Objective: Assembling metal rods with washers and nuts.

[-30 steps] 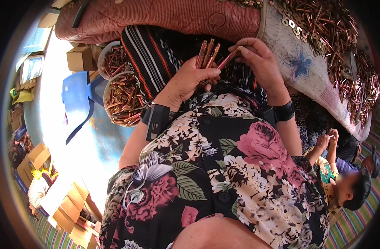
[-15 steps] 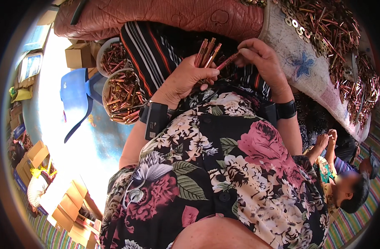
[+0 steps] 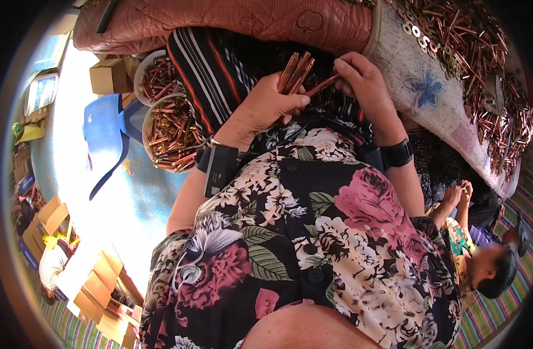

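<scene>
Bundle: several copper-coloured rods, clamped in the left hand; the grip is closed around their lower part, thumb laid across, upper ends standing clear of the fist, probably so that they show and can be reached singly.
Single rod: slanted between the two hands; its upper end is pinched by the right hand, thumb and fingers together on it; held by the end, it seems, to leave its length free; whether the lower end touches the left hand I cannot tell.
Wrists: black device on the left, black band on the right; both sit behind the palms, leaving the fingers unhampered.
Buckets: near bucket and far bucket, just beside the striped cloth over the left leg; filled with metal pieces; likely set close for a short reach.
Quilted cushion: red, lying across beyond the lap.
Pale cloth: at the right, under a heap of rods and some washers; it presumably keeps loose pieces together.
Co-worker: at lower right, hands raised close together; their contents are too small to tell.
</scene>
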Demonstrator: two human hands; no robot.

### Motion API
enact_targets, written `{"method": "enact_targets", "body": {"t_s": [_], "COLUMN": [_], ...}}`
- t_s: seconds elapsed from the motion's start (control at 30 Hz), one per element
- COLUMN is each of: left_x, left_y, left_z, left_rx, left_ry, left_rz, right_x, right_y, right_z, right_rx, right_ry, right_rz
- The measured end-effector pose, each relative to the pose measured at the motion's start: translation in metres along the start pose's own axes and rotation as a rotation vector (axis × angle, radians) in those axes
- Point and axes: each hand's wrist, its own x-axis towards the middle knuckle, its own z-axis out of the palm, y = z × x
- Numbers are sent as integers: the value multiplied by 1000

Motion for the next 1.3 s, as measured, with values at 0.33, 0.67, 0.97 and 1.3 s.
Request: {"method": "enact_targets", "body": {"t_s": [0.33, 0.67, 0.97, 1.3], "left_x": [-1, 5, 3, 11], "left_y": [1, -3, 2, -1], "left_z": [-1, -3, -2, -3], "left_rx": [-55, -63, -54, 30], "left_ry": [-9, -27, -10, 82], "left_rz": [-23, -20, -30, -15], "right_x": [-2, 3, 2, 11], "right_y": [-6, 2, 2, -8], "right_z": [-8, -10, -1, -2], "right_rx": [-160, -241, -323, -491], "right_ry": [-81, -39, 41, 234], "right_rz": [40, 5, -32, -315]}}
